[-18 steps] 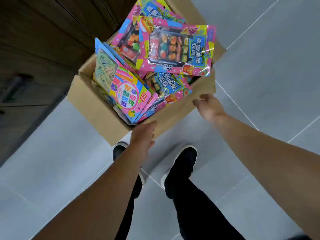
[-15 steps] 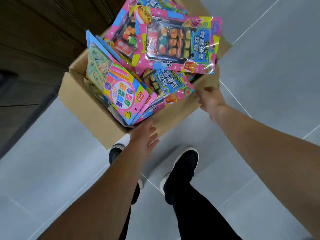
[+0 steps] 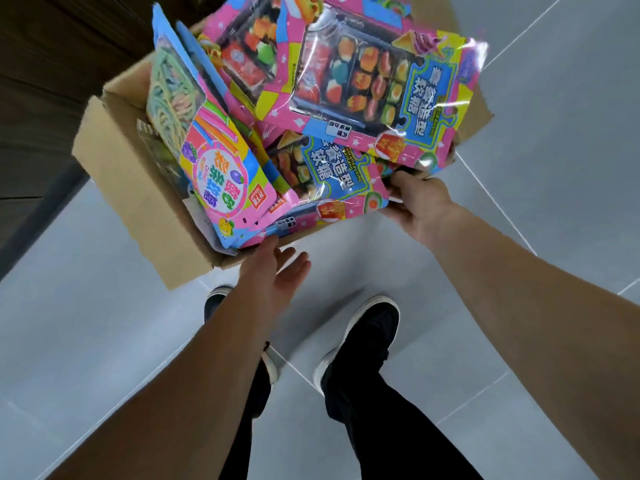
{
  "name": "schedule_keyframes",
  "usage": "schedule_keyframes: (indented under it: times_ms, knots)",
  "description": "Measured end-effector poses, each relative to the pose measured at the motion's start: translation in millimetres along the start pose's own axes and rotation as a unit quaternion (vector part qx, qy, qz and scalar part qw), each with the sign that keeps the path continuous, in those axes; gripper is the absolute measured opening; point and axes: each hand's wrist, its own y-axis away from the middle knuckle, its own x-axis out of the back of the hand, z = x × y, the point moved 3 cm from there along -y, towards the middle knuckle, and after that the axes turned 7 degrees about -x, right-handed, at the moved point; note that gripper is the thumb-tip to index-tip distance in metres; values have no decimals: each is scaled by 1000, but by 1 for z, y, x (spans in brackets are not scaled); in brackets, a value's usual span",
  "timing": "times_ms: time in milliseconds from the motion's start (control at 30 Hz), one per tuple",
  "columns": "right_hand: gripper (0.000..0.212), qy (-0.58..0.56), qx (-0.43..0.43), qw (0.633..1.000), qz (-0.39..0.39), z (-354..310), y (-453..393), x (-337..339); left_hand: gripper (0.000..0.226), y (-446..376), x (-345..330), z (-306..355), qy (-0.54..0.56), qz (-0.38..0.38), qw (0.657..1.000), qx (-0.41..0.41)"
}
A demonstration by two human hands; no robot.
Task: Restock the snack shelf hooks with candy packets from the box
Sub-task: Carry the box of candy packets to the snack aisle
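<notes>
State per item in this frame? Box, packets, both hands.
Cardboard box: open, overfilled, on the floor.
Candy packets: heaped, sticking out above the rim.
Left hand: open, at the box's near edge.
Right hand: gripping a packet corner.

Shop: boxed candy packets (image 3: 374,84), tiled floor (image 3: 554,168).

One cardboard box (image 3: 145,188). At least three pink gummy-food candy packets (image 3: 374,84) showing, the nearest pinched in the right hand (image 3: 415,206), plus a stack of rainbow noodle-candy packets (image 3: 204,150) farther from that grip, too overlapped for an exact count. Two hands, the left hand (image 3: 277,271) included, and two black shoes (image 3: 367,327).
</notes>
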Motion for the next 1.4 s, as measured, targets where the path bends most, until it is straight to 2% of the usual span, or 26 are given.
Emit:
schedule_keyframes:
  times_ms: [167,300,433,600,733,867,967,1100,1267,1400]
  knots:
    - [6,-92,-53,994,26,57,7,10,39,-10,23,12,-43,1,998,-34]
    - [16,-130,-73,989,-16,66,6,0,40,-20,24,7,17,-23,999,-41]
    - [18,-131,-56,989,-26,59,14,-1,34,-14,21,5,89,-62,992,-57]
    - [19,-112,-65,992,-7,65,51,10,30,26,32,8,67,-61,994,-57]
    - [9,-155,-84,984,17,77,102,28,32,70,42,7,29,-55,997,-38]
    - [7,-208,-98,973,24,90,165,57,22,130,48,-2,-7,-73,997,-19]
    - [7,-242,-99,965,30,95,215,80,32,181,49,-4,-35,-73,997,-13]
    - [17,-290,-95,951,40,90,285,103,37,254,44,6,-85,-82,993,-26]
    - [9,-362,-99,926,47,68,387,119,26,359,27,31,-166,-90,981,-46]
    - [5,-416,-84,904,44,55,461,133,31,439,15,47,-211,-91,971,-68]
